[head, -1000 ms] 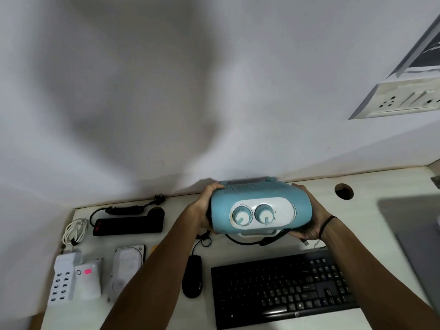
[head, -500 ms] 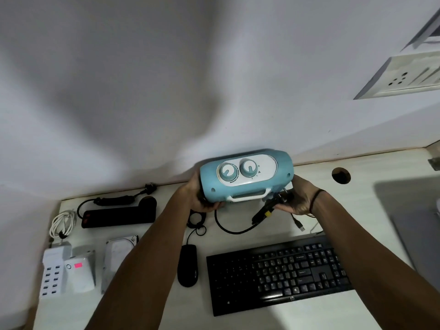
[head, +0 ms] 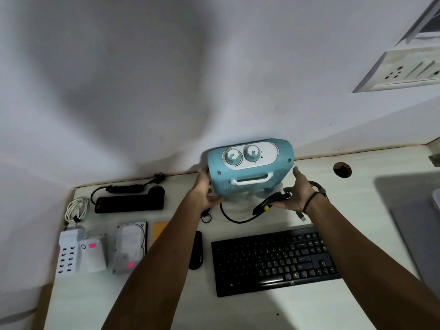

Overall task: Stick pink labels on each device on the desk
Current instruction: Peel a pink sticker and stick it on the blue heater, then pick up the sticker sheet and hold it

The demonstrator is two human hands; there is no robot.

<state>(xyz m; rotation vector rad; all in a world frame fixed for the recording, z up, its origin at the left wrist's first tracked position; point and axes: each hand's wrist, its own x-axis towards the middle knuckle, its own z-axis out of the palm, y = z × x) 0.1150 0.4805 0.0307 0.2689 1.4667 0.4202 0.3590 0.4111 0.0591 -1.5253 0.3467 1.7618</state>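
A blue heater (head: 250, 172) with two knobs on a white panel and a white handle is at the back of the desk by the wall, knobs facing up. My left hand (head: 206, 190) grips its lower left side. My right hand (head: 295, 194) is beside its right side, thumb up near the casing, fingers closed on the heater's bundled black cord (head: 270, 202). I see no pink label on the heater. A white adapter (head: 94, 256) carries a pink label (head: 92, 245). A hard drive (head: 129, 244) carries another pink label (head: 130, 265).
A white USB hub (head: 67, 254), black power strip (head: 129, 203) and coiled white cable (head: 76, 208) lie at the left. A yellow pad (head: 159, 231), black mouse (head: 196, 251) and black keyboard (head: 273, 258) lie in front. A cable hole (head: 342, 169) and grey device (head: 419, 225) are at the right.
The heater went from in front of me back toward the wall and turned so its knobs face up. My right hand left its side and took the cord bundle.
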